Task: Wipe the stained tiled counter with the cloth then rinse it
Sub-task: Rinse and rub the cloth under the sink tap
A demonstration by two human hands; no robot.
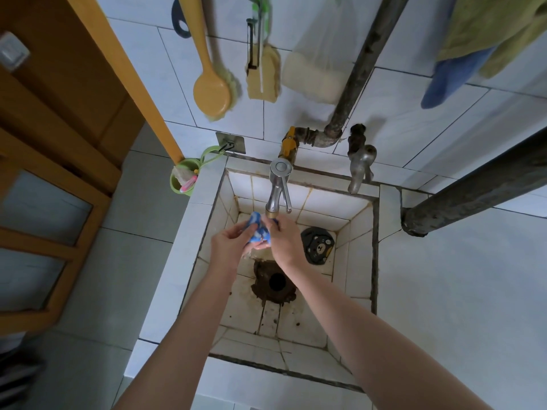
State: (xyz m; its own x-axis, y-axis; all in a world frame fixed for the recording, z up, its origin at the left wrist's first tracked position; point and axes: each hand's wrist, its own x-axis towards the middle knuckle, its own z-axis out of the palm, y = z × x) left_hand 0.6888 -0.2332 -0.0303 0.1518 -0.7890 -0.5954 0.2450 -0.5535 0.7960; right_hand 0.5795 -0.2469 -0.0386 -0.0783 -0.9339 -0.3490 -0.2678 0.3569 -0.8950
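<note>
Home wash area: tiled sink (pixel 359 232) with tap (pixel 278 187), hanging brush (pixel 211 87), towels (pixel 485 34), wooden door (pixel 59 143).

a rusty pipe (pixel 365 60) runs down the tiles. hanging left of it are a bagged sponge (pixel 313 78), a loofah (pixel 265 78) and a yellow brush (pixel 208 87). right of it hang a green towel (pixel 488 31) and a blue towel (pixel 450 78). below it lies a bear-faced drain cover (pixel 317 245).

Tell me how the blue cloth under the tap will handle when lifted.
Likely floppy: the blue cloth bunches up between the left hand and right hand. Probably wet and heavier than dry, held right under the faucet spout. Expect drips if lifted.
</note>
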